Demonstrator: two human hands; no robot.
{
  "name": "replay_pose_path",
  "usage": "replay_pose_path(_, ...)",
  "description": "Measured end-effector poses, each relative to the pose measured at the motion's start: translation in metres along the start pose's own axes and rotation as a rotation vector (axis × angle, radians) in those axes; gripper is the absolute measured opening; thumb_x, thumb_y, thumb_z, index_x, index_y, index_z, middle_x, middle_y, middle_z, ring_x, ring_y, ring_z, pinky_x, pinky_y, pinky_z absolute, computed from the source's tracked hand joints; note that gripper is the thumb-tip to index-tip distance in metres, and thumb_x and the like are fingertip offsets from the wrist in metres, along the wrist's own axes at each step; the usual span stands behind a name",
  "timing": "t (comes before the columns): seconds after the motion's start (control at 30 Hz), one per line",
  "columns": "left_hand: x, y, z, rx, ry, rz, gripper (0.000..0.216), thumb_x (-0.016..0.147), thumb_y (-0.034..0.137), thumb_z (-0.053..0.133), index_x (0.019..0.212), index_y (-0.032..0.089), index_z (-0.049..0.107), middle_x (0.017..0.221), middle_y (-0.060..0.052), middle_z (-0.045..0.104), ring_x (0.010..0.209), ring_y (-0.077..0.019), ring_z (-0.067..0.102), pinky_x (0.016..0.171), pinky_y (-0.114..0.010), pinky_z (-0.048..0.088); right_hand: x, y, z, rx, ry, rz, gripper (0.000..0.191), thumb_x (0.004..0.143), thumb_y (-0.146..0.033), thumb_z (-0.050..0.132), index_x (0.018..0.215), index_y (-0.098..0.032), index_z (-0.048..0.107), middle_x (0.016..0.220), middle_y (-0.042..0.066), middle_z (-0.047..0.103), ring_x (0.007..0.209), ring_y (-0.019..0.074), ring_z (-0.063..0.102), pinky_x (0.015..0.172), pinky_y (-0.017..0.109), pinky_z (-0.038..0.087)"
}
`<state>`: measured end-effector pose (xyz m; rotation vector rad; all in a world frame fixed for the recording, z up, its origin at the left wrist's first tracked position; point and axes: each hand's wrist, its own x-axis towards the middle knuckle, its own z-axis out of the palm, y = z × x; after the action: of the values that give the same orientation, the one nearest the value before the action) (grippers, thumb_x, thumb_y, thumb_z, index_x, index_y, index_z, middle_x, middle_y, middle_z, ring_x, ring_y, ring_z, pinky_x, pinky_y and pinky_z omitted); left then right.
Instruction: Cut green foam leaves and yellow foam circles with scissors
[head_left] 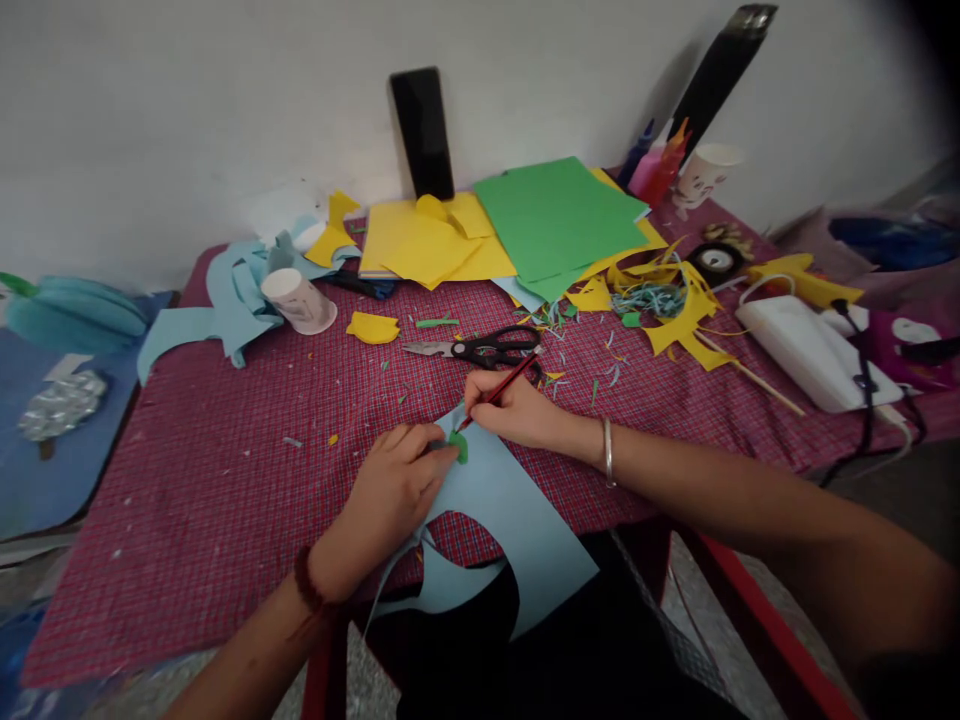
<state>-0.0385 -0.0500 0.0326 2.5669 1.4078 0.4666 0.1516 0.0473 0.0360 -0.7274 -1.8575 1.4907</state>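
Observation:
My right hand (510,408) is closed around a dark red pencil (519,372), its tip down beside a small green paper piece (460,450). That piece lies on a cut sheet of light blue paper (491,480). With curled fingers, my left hand (401,470) holds the green piece down against the blue sheet; part of the piece is hidden under the fingertips. The blue sheet has curved cut-outs and hangs over the table's near edge. Just beyond my right hand lie black-handled scissors (480,348).
Yellow sheets (427,245) and green sheets (559,215) lie at the back, with a phone (422,130) leaning on the wall. A paper cup (296,298) stands left among blue scraps. Right are yellow scraps (686,320), a white power box (814,350) with cables, and glue bottles (664,170).

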Motion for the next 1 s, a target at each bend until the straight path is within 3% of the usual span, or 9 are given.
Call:
replay_pose_path(0.57,0.0024,0.0018,-0.0029,-0.005,-0.017,0.034,0.021,0.090,0.015,0.051,0.108,0.018,0.062,0.107,-0.008,0.065,0.089,-0.0239,0.051,0.077,-0.040,0.045,-0.0029,0.0048,0.0008,-0.110,-0.063,-0.024,0.013,0.070,-0.006,0.046,0.066,-0.018,0.050,0.063,-0.004,0.050,0.061,0.0110,0.047,0.056,0.024,0.036)
replay_pose_path(1.0,0.0025,0.0012,-0.0029,-0.013,-0.034,0.031,0.022,0.089,0.014,0.051,0.108,0.017,0.062,0.109,-0.008,0.065,0.089,-0.0244,0.051,0.077,-0.041,0.045,-0.0030,0.0029,0.0013,-0.075,0.014,-0.007,0.013,0.071,-0.008,0.046,0.064,-0.019,0.047,0.061,-0.004,0.047,0.059,0.0111,0.046,0.053,0.023,0.034)
